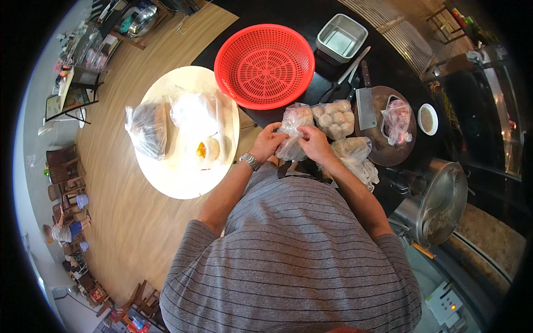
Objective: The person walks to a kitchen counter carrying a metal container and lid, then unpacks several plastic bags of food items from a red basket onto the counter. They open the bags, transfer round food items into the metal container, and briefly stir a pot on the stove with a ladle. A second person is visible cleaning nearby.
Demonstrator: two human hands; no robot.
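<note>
My left hand (268, 141) and my right hand (315, 142) pinch the gathered plastic of a clear bag (291, 129) from both sides. Pale pinkish food shows through the far end of this bag. Just right of it lies a clear bag of pale round balls (334, 119). Closer to my right forearm is another plastic bag (352, 149) with light brown contents, beside a crumpled white cloth (366, 172). A metal watch is on my left wrist.
Ahead stand a red plastic colander (265, 66) and stacked steel pans (342, 37). A cleaver (366, 108) rests on a round chopping board (381, 156), with bagged meat (397, 118) in a tray. A steel pot (443, 204) is at right; a round table (183, 183) holds bags at left.
</note>
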